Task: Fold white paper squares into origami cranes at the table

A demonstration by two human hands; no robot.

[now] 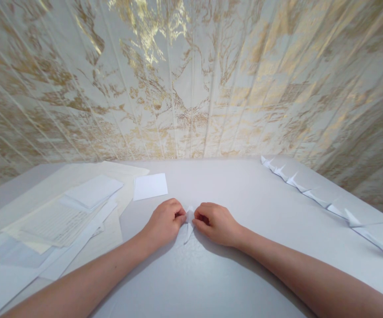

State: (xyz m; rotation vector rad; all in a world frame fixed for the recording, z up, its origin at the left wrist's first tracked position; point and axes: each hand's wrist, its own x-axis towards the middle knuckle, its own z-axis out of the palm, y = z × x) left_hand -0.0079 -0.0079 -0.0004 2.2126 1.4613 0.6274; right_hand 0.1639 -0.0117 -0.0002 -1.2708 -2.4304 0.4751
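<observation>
A small folded piece of white paper (189, 216) is held upright between my two hands, just above the middle of the table. My left hand (167, 221) pinches its left side with thumb and forefinger. On the other side, the closed fingers of my right hand (216, 223) grip the right edge. A pointed flap hangs down toward me between the hands. Fingertips cover part of the folds, so the full shape cannot be made out.
A white paper sheet (150, 186) lies just beyond my left hand. Loose papers, some with writing (65, 221), overlap on the table's left side. Several folded white paper figures (352, 218) stand in a row along the right edge. A gold-patterned curtain (191, 88) hangs behind the table (211, 176).
</observation>
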